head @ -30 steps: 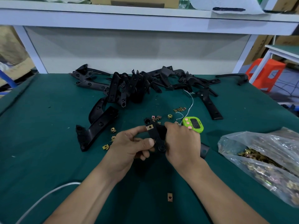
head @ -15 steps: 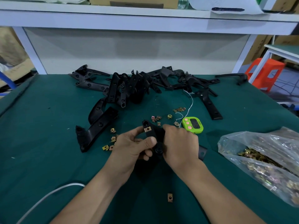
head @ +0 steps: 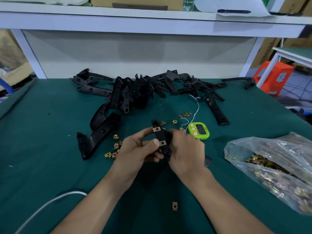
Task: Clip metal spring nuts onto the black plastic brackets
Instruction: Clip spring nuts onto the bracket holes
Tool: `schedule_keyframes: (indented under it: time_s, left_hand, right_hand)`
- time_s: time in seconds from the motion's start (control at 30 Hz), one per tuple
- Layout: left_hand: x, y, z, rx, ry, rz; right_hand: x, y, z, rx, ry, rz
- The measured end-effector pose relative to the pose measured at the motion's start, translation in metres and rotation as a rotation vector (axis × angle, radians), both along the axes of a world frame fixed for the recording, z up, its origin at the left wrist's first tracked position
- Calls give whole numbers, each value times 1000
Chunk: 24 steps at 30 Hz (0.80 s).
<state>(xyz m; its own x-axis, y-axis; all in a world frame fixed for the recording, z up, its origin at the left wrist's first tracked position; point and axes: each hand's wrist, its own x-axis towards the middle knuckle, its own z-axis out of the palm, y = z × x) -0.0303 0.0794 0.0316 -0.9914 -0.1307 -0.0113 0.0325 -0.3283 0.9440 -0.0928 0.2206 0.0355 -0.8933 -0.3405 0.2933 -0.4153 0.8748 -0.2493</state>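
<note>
Change: since a second ago, a second brass-coloured clip has come into sight on the bracket (head: pixel 159 136), at the left thumb tip. Only the upper one showed before, and both hands have barely shifted.
Left hand (head: pixel 137 149): grips the bracket from its left side, with the thumb pressed on the strip just beside the lower spring nut (head: pixel 162 143) and the other fingers curled underneath as backing.
Right hand (head: pixel 185 149): wraps round the bracket's right edge, back of the hand toward the camera. Its fingertips are hidden, so what they press on cannot be told.
Bracket: held between the two hands above the green mat (head: pixel 50 149). It is a narrow strip of matte black plastic, tilted, with a round boss at each visible end.
Upper spring nut (head: pixel 156 129): thin folded sheet metal with a small hole in it, straddling the strip beyond the left forefinger.
Reason for the grip: probably the two-sided hold braces the strip so the thumb can slide the lower clip home. It looks seated or nearly so.
Loose spring nuts (head: pixel 116 146): small and shiny, scattered just left of the left hand, with more beyond both hands, all within easy reach.
Bracket pile (head: pixel 135 92): well beyond the hands, a heap of curved black pieces with holes in them.
Plastic bag (head: pixel 270 166): right of the right hand, clear and crinkled, full of nuts.
Timer (head: pixel 199 132): glossy green, just beyond the right hand.
</note>
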Motion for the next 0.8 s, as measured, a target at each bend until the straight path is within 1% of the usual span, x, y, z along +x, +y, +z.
schedule_keyframes:
  time_s: [0.1, 0.2, 0.23, 0.3, 0.37, 0.4, 0.47, 0.6, 0.7, 0.8]
  left_hand:
    - [-3, 2, -1, -56, -26, 93]
    - [-4, 4, -1, -91, -69, 239]
    - [-3, 3, -1, -92, -84, 282]
    - [-4, 0, 3, -43, -108, 344]
    - [-6, -2, 8, 17, -132, 381]
    - [-8, -1, 11, 31, -146, 390]
    - [-14, 7, 18, 27, -163, 380]
    - [-34, 45, 44, -55, -143, 254]
    - [-57, 83, 70, -61, -80, 131]
    - [-85, 137, 93, -57, -80, 33]
  right_hand:
    - [-4, 2, -2, 27, -28, -19]
    - [-8, 8, 3, -35, -82, 32]
    - [-9, 11, 6, -74, -134, 60]
    - [-12, 19, 15, -170, -303, 117]
    - [-12, 31, 25, -279, -464, 133]
    - [-11, 38, 28, -320, -515, 127]
    - [-9, 54, 34, -414, -548, 99]
    - [0, 94, 51, -605, -460, 9]
    - [7, 132, 65, -827, -429, -57]
    - [17, 179, 80, -1007, -436, -162]
